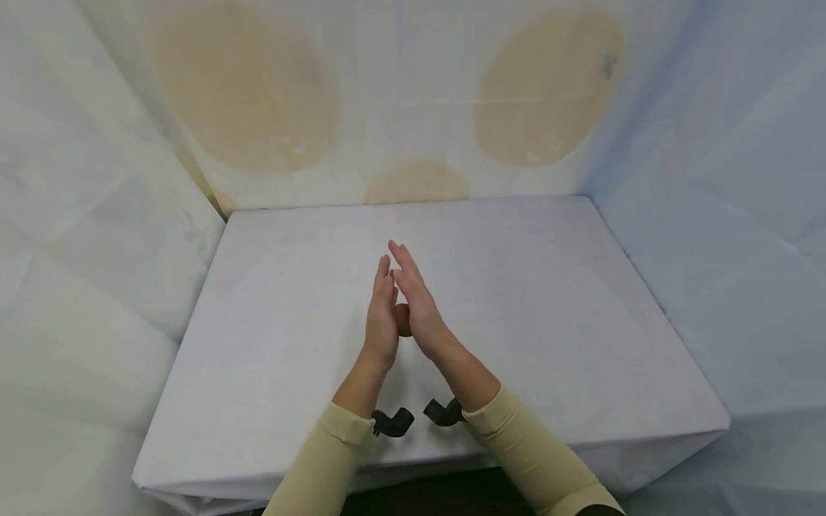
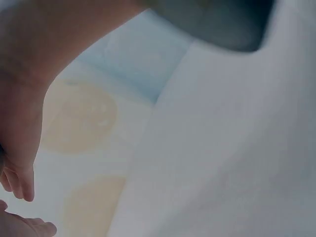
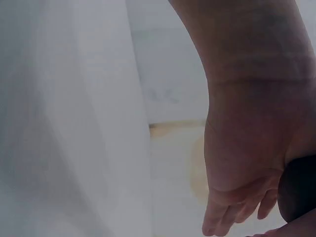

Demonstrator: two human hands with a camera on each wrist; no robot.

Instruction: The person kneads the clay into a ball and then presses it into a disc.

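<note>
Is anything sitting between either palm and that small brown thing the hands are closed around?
Nothing visible does. The small brown object sits directly between the left hand and the right hand, whose straight fingers meet above it over the white table. Actual palm contact is hidden.

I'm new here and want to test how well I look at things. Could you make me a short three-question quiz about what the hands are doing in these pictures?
1. True or false: the left hand and the right hand lie flat on the white table, far apart.
2. Where is the small brown object? A) on the table's corner B) between the two palms C) on a sleeve
3. Fill in: the fingers of both hands are ____, not curled.

Key:
1. False. They are raised, palm against palm.
2. B.
3. Straight.
</note>
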